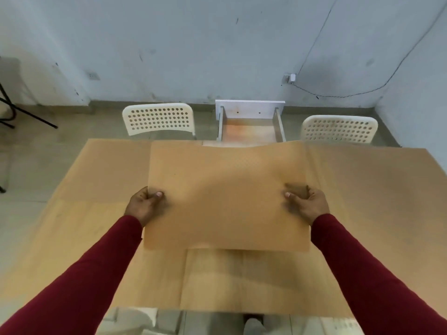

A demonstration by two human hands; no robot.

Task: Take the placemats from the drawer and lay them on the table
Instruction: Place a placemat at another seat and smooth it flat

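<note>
Across the table (72,238), which fills most of the view, tan placemats already lie: one at the far left corner (116,170), one along the far right side (375,189), and what looks like another at the near edge (254,281), though their colour is so close to the wood that edges are hard to trace. Above the table's middle a further placemat (225,194) is held slightly raised, its shadow falling on the near mat; its long axis runs left to right, crosswise to the person, and its far edge sags in a shallow wave. Beyond the table's far edge stands the drawer (250,128), pulled open towards the table, its floor bare so far as it shows. Two white perforated chairs flank the drawer, one left (158,118) and one right (338,129). The left hand (145,205) pinches the mat's left short edge, thumb on top and fingers curled beneath; the right hand (307,204) grips the right short edge the same way. Both hands sit level and equally near, so lowering the mat flat should need an even drop, with care not to overlap the mats already down.
</note>
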